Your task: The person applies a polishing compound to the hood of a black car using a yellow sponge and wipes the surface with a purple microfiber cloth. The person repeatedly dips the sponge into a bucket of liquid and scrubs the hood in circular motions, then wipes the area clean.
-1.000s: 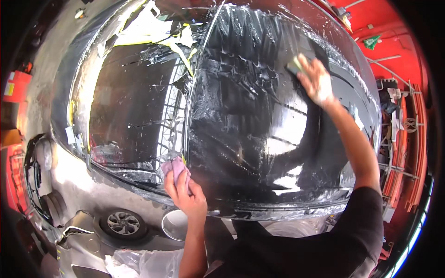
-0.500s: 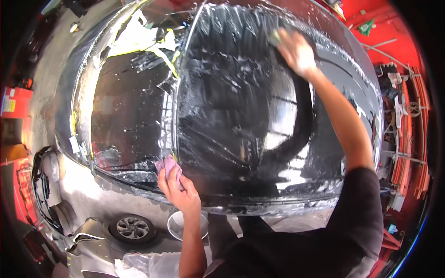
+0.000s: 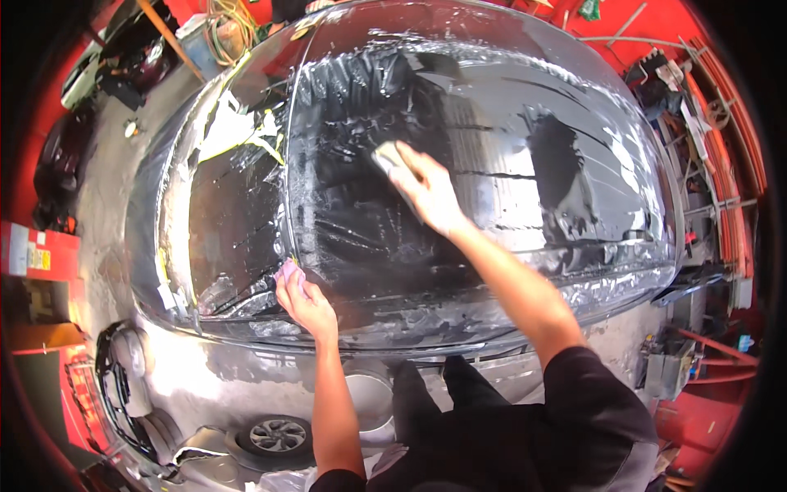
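A glossy black car body (image 3: 352, 271) fills the middle, wet and streaked with whitish residue. My right hand (image 3: 428, 193) presses a pale, flat pad (image 3: 388, 154) on the large panel, its fingers closed over it. I cannot tell whether the pad is a sponge or a sanding block. Near the seam at the panel's left, my left hand (image 3: 308, 307) grips a bunched pink cloth (image 3: 290, 272), resting by the car's near edge. Crumpled yellow-edged masking sheet (image 3: 229, 129) lies across the dark section to the left.
By my legs stands a round pale bucket (image 3: 369, 402), with a wheel (image 3: 279, 435) to its left. A dark bumper-like part (image 3: 115, 377) lies farther left. Red racking with long parts (image 3: 725, 164) lines the right side. Coiled hoses (image 3: 229, 29) hang at the far left.
My right hand has swept left and nearer with the pad, from the far part of the panel to its middle. The left hand keeps the cloth by the seam. The view has shifted.
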### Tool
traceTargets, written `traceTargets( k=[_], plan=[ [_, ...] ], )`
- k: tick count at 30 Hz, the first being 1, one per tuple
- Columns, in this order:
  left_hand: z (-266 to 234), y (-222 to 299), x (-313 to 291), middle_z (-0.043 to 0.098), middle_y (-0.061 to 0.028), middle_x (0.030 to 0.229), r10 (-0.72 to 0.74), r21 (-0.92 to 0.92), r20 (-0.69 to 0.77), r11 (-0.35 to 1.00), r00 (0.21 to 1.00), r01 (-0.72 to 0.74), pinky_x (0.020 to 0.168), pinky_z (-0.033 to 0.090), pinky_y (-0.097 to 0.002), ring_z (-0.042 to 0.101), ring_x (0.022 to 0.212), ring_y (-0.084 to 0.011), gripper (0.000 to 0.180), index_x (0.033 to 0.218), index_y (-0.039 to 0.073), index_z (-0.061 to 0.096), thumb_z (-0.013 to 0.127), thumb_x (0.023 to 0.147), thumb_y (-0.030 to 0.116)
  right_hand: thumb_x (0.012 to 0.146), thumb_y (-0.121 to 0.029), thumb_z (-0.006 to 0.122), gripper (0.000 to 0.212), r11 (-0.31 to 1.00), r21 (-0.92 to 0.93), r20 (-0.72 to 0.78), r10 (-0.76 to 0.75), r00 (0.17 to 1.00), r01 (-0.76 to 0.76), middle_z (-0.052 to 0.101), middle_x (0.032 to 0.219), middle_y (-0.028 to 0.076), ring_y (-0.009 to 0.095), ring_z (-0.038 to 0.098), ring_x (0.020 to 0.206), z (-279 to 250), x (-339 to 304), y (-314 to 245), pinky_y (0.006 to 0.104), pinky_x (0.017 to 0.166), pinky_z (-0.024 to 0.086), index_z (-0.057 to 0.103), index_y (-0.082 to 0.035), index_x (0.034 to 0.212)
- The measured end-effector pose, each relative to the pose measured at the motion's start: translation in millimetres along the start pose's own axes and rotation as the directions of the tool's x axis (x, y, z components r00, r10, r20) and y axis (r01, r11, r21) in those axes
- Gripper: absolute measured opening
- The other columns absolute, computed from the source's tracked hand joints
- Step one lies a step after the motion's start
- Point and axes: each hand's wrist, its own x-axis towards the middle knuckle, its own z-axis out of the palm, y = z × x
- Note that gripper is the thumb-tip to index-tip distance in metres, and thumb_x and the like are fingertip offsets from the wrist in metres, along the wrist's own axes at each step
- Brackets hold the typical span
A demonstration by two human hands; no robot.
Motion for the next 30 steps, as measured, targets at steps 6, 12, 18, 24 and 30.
traceTargets(
  k=[6, 12, 18, 24, 30],
  plan=[
    [-3, -1, -3, 0.062, -0.0216, 0.14, 0.223, 0.038, 0.044, 0.974, 0.974, -0.225, 0.108, 0.049, -0.0515, 0.059, 0.13, -0.0417, 0.035, 0.121, 0.002, 0.074, 0.066, 0.088, -0.008, 0.109, -0.039, 0.065, 0.061, 0.794, 0.45, 0.137, 0.391, 0.91, -0.409, 0.073, 0.129, 0.013, 0.019, 0.067, 0.115, -45, -141, -29, 0.0352, 0.1, 0.053, 0.056, -0.003, 0.158],
    [36, 131, -23, 0.061, -0.0203, 0.148, 0.471, -0.301, 0.388, 0.877, 0.792, -0.374, 0.117, 0.047, -0.048, 0.056, 0.14, -0.0398, 0.042, 0.131, 0.001, 0.072, 0.073, 0.089, -0.003, 0.114, -0.048, 0.054, 0.051, 0.584, 0.652, 0.175, 0.505, 0.845, -0.484, 0.076, 0.11, 0.011, 0.018, 0.074, 0.091, -106, -207, -26, 0.0334, 0.076, 0.063, 0.067, -0.004, 0.136],
    [14, 229, -61, 0.067, -0.0171, 0.137, 0.382, -0.479, 0.428, 0.864, 0.819, -0.152, 0.107, 0.053, -0.0504, 0.066, 0.126, -0.0339, 0.043, 0.144, 0.006, 0.066, 0.074, 0.104, 0.021, 0.117, -0.048, 0.047, 0.057, 0.272, 0.87, 0.302, 0.365, 0.881, -0.411, 0.078, 0.113, 0.019, 0.025, 0.077, 0.091, -157, -228, -58, 0.0388, 0.078, 0.065, 0.066, 0.001, 0.138],
    [-52, 252, -129, 0.067, -0.011, 0.122, 0.374, -0.395, 0.851, -0.004, 0.368, 0.919, 0.068, 0.059, -0.0415, 0.065, 0.083, -0.0217, 0.051, 0.152, 0.006, 0.05, 0.069, 0.108, 0.024, 0.116, -0.045, 0.038, 0.058, -0.086, 0.819, 0.571, 0.019, 0.821, -0.568, 0.079, 0.106, 0.023, 0.032, 0.077, 0.078, -161, -260, -72, 0.0413, 0.068, 0.066, 0.066, 0.003, 0.134],
    [-101, 274, -150, 0.051, -0.0275, 0.16, 0.368, -0.491, 0.825, 0.088, 0.43, 0.867, 0.084, 0.065, -0.0514, 0.069, 0.122, -0.0381, 0.075, 0.16, 0.008, 0.043, 0.081, 0.098, 0.025, 0.113, -0.043, 0.044, 0.054, -0.177, 0.608, 0.75, -0.192, 0.633, -0.774, 0.078, 0.106, 0.026, 0.035, 0.079, 0.079, -154, -288, -63, 0.0455, 0.064, 0.068, 0.067, 0.002, 0.133]
  ],
)
